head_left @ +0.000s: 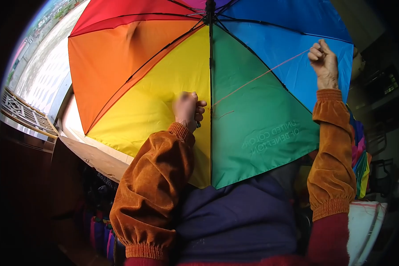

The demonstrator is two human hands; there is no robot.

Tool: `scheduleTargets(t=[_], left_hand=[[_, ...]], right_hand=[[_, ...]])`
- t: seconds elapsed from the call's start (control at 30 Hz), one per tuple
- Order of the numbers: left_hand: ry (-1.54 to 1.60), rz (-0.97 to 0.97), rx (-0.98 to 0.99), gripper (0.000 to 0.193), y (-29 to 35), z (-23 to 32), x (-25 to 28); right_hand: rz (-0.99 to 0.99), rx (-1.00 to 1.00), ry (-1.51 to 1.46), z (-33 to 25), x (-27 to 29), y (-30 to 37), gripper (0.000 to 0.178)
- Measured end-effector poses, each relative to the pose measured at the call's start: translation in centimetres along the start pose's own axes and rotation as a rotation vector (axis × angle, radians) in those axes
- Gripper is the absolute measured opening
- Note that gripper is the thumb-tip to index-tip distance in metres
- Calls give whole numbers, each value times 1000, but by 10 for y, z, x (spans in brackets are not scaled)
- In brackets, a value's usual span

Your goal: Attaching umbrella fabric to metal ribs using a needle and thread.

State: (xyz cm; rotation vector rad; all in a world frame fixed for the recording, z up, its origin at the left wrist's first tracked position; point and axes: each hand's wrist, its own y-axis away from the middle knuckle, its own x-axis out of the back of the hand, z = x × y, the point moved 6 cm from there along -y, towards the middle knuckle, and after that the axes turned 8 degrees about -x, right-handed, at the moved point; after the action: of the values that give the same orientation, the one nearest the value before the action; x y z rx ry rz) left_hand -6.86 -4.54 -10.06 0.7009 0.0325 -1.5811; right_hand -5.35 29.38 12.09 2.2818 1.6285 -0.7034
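An open umbrella (159,115) with rainbow panels and black ribs lies in front of me, its inner side facing up. My left hand (189,108) is closed over the yellow panel, its fingertips close to the middle rib (211,80); what they hold is hidden. Raised at the right over the blue panel, my right hand (323,60) pinches a pinkish-red thread (270,70). The thread runs taut from those fingers down to the middle rib. A short loose thread end (226,114) shows over the green panel. Whether a needle is in my right fingers is too small to tell.
The black shaft (210,9) stands at the umbrella's centre, at the top edge. A pale board-like edge (97,155) shows under its left side. Multicoloured folded fabric (362,164) and a white slab (365,226) are at the right. A metal railing (26,115) is far left.
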Motion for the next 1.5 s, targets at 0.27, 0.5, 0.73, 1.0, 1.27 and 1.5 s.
scheduleTargets(t=[0.27,0.5,0.73,1.0,1.27,1.5], left_hand=[[-319,-14,-54,9,-4,-2,-3],[-1292,-272,-680,13,-5,4,-23],[-1077,-340,-575,10,-13,-2,-3],[-1324,-127,-757,12,8,-3,-15],[-1404,-94,-676,15,12,-5,-17],[-1396,-116,-680,17,14,-1,-11]], right_hand=[[-64,-25,149,-125,50,5,15],[136,214,272,-166,104,27,22],[306,303,400,-169,107,65,12],[365,260,640,-144,65,91,11],[-182,-53,685,-182,93,64,20],[201,376,1079,-320,113,48,19]])
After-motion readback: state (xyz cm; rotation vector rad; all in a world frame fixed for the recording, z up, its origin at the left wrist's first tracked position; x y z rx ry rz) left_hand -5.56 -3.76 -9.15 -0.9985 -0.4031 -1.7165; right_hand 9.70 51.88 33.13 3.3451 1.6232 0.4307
